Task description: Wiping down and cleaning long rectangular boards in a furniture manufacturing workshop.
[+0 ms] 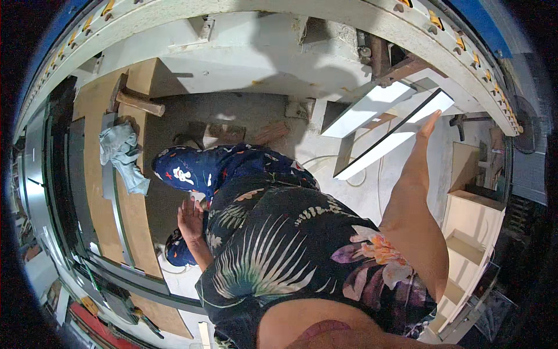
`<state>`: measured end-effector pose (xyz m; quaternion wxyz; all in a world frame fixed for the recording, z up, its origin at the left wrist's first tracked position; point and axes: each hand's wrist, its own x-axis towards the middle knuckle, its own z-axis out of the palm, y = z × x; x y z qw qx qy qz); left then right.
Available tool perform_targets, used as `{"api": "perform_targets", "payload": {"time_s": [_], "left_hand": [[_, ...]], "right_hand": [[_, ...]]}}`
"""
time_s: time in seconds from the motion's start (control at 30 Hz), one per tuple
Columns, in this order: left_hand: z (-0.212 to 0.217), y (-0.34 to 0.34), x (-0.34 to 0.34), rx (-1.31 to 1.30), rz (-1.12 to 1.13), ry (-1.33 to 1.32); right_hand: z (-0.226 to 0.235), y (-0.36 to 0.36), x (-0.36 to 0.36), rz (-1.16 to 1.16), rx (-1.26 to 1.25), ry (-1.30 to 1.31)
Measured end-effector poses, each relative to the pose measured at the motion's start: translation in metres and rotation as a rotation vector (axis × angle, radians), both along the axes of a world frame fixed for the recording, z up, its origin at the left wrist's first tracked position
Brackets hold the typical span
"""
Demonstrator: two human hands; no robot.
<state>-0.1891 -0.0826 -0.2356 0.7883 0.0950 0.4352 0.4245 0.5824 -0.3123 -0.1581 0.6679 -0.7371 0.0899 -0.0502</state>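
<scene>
My right arm reaches out to the far right. My right hand (429, 124) grips the edge of a long white panel (401, 135) with a dark edge, near the panel's far right end. The panel slants from lower left to upper right; I cannot see the fingers behind it. Next to it, on its far side, lies a second white panel (363, 111). My left hand (190, 220) hangs beside my left hip with its fingers stretched out, holding nothing. It is nearest to my patterned blue trousers (232, 166).
On the left, a brown board surface (96, 168) bears a hammer (136, 103), a crumpled grey-blue cloth (123, 154) and dark metal strips (119, 224). A pale beam (325, 9) arches across the far side. A pale wooden shelf unit (474, 232) stands at right.
</scene>
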Motion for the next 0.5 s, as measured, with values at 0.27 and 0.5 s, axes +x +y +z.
{"api": "perform_targets", "payload": {"time_s": [0.27,0.5], "left_hand": [[-0.003,0.007,-0.005,-0.004,-0.013,0.017],[-0.009,-0.001,-0.008,0.024,0.014,-0.026]], "right_hand": [[-0.011,0.012,0.018,0.433,0.025,0.076],[-0.017,0.029,0.017,0.269,0.025,-0.011]]}}
